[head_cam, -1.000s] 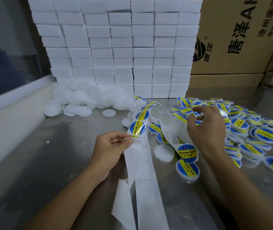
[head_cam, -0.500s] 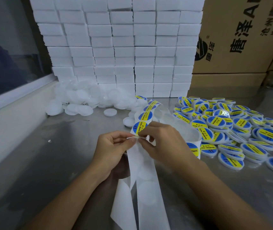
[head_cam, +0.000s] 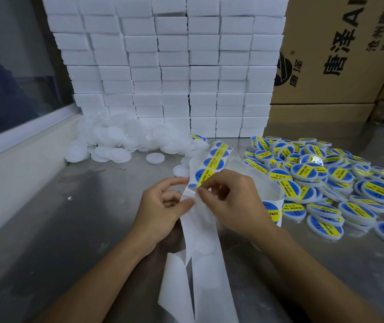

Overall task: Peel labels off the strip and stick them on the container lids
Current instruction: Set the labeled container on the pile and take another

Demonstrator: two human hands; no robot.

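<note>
Head view: I see both hands mid-counter [head_cam: 46,229]. My left grip [head_cam: 163,210] pinches the white strip [head_cam: 206,252]; my right grip [head_cam: 230,201] pinches a blue-yellow label [head_cam: 202,177] at its edge. Labelled lids [head_cam: 326,183] pile toward the right edge, blank lids [head_cam: 121,141] toward the back left; too many to count.

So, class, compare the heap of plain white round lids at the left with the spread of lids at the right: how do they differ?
The plain white round lids carry no labels; the blue-and-yellow labelled lids each bear a round sticker. The white heap lies against the stacked white blocks; the labelled ones spread out below the brown cardboard box. Both are round lids on the metal table.
</note>
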